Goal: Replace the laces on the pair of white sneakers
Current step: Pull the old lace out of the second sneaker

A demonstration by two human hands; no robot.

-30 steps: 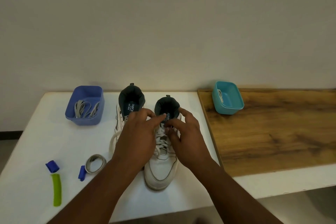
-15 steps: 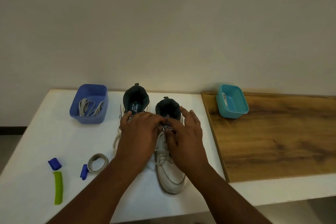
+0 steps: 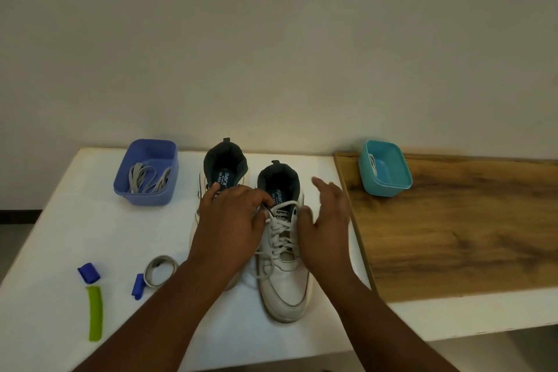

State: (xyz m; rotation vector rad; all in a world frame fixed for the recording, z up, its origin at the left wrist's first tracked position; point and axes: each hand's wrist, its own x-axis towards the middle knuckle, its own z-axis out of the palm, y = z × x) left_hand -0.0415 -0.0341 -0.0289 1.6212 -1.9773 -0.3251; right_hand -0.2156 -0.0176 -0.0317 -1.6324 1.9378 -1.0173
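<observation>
Two "Sparx"-marked white sneakers (image 3: 283, 251)

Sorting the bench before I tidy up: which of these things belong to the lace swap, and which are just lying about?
Job: right sneaker, left sneaker, white lace, grey laces in purple tub, teal tub.
Lying about: green strip, blue clips, tape ring.

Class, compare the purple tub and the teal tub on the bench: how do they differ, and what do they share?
The purple tub stands on the white table, left of the sneakers; the teal tub stands on the wooden board, to their right. The purple tub holds a pile of grey laces; the teal tub holds one pale lace. Both are open plastic tubs.
</observation>
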